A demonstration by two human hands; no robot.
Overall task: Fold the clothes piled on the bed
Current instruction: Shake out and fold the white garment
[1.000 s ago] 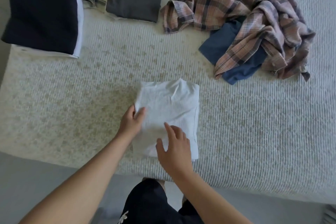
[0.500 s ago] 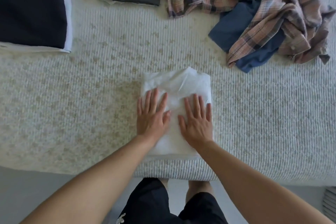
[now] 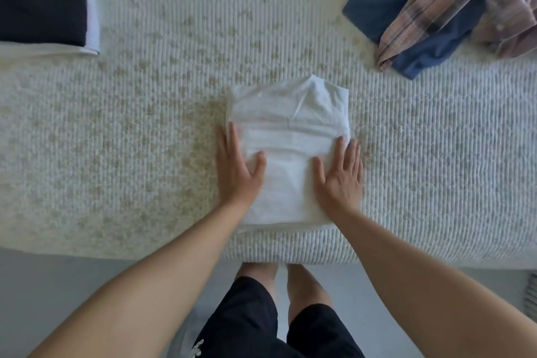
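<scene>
White folded garment [image 3: 290, 136] (a shirt, perhaps) flanked by left hand [image 3: 236, 171] and right hand [image 3: 340, 180].

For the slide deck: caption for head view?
Both hands, left and right, flank a folded white cotton garment on the textured cream bedspread.

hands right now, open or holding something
Left hand: open, fingers straight along the left edge of the folded white shirt.
Right hand: open, flat at the shirt's right edge.
</scene>
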